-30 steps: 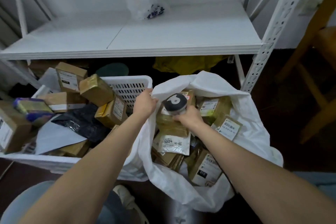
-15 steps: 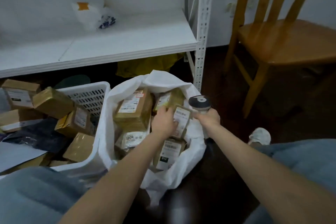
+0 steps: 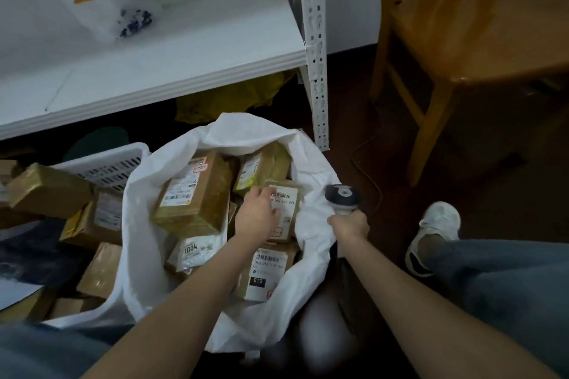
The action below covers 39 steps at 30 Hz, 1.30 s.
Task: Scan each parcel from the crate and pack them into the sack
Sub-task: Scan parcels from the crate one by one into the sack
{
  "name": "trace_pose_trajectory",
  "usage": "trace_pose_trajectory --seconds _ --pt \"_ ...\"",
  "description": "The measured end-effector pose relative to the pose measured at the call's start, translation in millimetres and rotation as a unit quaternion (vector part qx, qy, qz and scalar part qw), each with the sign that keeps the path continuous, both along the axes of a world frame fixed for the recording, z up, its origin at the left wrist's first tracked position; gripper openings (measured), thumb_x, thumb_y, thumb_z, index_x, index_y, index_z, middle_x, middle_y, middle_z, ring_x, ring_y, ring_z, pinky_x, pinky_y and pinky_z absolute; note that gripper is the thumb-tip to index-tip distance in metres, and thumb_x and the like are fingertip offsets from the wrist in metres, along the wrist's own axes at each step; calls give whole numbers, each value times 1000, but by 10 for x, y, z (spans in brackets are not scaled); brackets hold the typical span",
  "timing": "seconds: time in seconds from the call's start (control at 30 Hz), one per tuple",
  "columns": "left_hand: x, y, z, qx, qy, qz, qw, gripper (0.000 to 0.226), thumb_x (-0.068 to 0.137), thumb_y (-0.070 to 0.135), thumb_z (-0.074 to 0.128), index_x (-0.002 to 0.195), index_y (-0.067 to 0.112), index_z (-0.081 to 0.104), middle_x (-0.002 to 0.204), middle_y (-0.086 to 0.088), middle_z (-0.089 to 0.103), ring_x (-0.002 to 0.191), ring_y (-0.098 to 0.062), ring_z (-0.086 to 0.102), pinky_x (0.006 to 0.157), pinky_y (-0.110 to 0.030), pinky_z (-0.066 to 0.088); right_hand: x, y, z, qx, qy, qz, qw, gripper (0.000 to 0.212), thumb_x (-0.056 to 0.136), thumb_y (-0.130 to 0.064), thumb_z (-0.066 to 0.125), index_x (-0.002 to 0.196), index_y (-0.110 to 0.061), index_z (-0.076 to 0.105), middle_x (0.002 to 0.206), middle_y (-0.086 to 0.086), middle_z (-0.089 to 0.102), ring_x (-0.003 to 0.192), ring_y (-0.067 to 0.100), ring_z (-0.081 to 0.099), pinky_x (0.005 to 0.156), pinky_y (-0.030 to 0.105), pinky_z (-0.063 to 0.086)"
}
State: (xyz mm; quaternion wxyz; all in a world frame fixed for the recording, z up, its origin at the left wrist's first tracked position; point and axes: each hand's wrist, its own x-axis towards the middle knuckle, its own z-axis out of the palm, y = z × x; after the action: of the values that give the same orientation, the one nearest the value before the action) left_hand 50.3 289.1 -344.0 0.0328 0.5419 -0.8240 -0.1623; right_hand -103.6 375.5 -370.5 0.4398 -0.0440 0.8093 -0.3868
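A white sack (image 3: 135,234) stands open on the floor, filled with several brown labelled parcels. My left hand (image 3: 258,217) reaches into it and holds a small parcel with a white label (image 3: 286,204) near the sack's right side, fingers lying over the label. My right hand (image 3: 349,226) grips a handheld scanner (image 3: 341,195) at the sack's right rim, its dark head pointing up. Left of the sack, a white slotted crate (image 3: 107,163) holds more brown parcels (image 3: 46,191) and a dark mailer bag (image 3: 34,252).
A white metal shelf (image 3: 184,71) runs behind the sack, its post (image 3: 317,77) close to the sack's far right. A plastic bag (image 3: 117,15) lies on it. A wooden chair (image 3: 462,49) stands right. My shoe (image 3: 437,228) and a cable lie on the dark floor.
My left hand left the sack's rim and went inside onto the labelled parcel. My right hand carried the scanner from over the parcels to the sack's right rim. The view swung right.
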Motion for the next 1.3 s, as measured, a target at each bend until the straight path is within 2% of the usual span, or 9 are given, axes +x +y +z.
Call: trace_pose_trajectory --seconds 0.27,0.5,0.63,0.77,0.87,1.0,1.1,1.23,1.3 --pt "1047 -309 904 -167 -69 140 973 50 91 27 52 138 15 41 136 -13 44 125 -33 43 102 -44 37 470 -562 1560 -188 149 74 968 38 84 -14 66 121 -12 60 121 13 63 110 36 60 87 34 49" --pt "2144 -283 786 31 -1 369 929 83 89 47 60 146 4 18 145 -24 31 131 -40 36 102 -50 39 689 -550 1695 -150 231 96 956 30 89 -16 62 118 -12 61 119 15 64 109 37 60 86 37 47" --pt "2158 -383 589 52 44 347 935 46 94 44 51 119 5 50 100 -11 58 86 -28 57 68 -37 49 706 -575 1480 -103 235 97 962 30 87 -17 63 116 -12 61 117 14 66 108 38 61 91 42 51" --pt "1915 -458 639 15 131 338 932 38 98 36 45 90 3 63 79 -10 61 79 -31 62 65 -35 49 748 -609 1422 -96 245 111 958 28 86 -17 63 114 -14 62 114 12 66 105 36 62 89 41 52" --pt "1812 -595 947 -10 263 386 884 40 99 32 48 91 -3 66 81 -14 65 76 -30 62 65 -34 49 728 -624 1566 -113 279 111 947 22 88 -16 62 110 -14 62 109 11 67 100 33 63 79 35 49" --pt "1687 -901 1823 -80 367 362 853 36 99 30 48 77 4 61 72 -12 59 72 -26 57 72 -30 44 603 -755 2142 -172 334 77 924 22 89 -16 60 110 -13 62 112 11 67 104 34 63 84 38 50" --pt "1707 -973 2183 -129 388 354 841 44 99 29 47 62 4 50 63 -14 52 73 -28 54 66 -34 41 543 -795 2395 -194 358 63 911 22 90 -18 59 111 -13 61 112 11 66 104 34 62 82 36 47" --pt "1946 -911 1827 -50 369 405 835 39 99 26 49 70 3 61 81 -22 67 80 -36 68 79 -44 56 513 -726 2182 -133 353 99 921 30 89 -18 58 118 -12 59 115 13 65 106 36 62 83 37 48" --pt "2071 -902 1752 -56 378 430 818 34 99 22 48 74 4 61 80 -17 67 76 -32 66 77 -37 55 476 -717 2086 -122 351 93 924 31 90 -21 59 120 -12 59 116 13 65 106 36 62 82 36 48"
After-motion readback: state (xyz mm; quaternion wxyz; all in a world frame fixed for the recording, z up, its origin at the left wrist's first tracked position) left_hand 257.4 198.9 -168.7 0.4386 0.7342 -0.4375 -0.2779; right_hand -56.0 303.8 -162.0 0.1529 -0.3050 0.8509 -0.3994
